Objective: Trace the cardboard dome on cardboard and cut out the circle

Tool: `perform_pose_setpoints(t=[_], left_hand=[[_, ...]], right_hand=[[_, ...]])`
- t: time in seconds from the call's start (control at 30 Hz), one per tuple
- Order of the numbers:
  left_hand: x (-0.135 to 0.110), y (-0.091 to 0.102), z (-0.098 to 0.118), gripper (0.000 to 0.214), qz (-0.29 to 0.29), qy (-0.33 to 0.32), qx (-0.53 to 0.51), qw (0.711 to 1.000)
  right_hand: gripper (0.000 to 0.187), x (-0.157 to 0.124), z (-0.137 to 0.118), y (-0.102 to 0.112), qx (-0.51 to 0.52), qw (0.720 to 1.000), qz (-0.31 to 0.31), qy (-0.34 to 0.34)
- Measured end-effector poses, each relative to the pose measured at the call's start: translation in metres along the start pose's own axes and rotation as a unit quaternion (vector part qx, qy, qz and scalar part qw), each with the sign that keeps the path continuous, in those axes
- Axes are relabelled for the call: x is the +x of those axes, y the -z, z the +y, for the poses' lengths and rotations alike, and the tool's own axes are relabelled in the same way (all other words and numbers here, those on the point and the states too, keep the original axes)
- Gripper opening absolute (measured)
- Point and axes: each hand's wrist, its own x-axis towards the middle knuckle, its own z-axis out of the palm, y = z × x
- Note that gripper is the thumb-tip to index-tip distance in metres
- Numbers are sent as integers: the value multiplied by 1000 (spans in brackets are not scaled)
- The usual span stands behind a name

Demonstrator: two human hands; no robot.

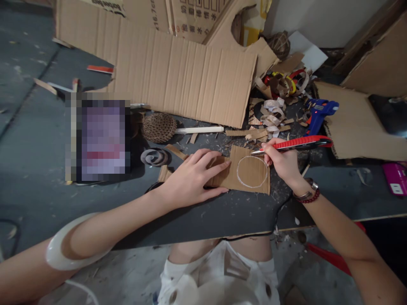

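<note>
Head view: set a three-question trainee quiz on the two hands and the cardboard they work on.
1. True or false: the left hand lies flat, fingers spread, on the cardboard piece.
2. Pick one: the right hand grips A) a blue glue gun, B) a red tool, C) a white stick.
3. Fill in: the white outline on the cardboard piece is a ____.

Key: 1 true. 2 B, with its tip at the outline's top edge. 3 circle.
</note>
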Motion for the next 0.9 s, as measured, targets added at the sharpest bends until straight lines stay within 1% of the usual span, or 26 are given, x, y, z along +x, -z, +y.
perform_pose_setpoints(t=[0.17, 0.37, 0.8, 0.9], left_hand=[[0, 0, 0, 55, 5, -5, 0, 1000], [0, 1, 1, 55, 7, -3, 0, 1000], [0, 0, 0, 55, 3, -1, 2, 1000], [0, 0, 0, 55, 2, 0, 0, 1000]], right_hand=[[29, 2, 1, 0, 25, 1000, 6, -6], [26, 3, 3, 1, 32, 999, 11, -6], [26, 2, 1, 1, 25, 1000, -4, 5], [27, 0, 1, 1, 7, 1000, -6, 10]])
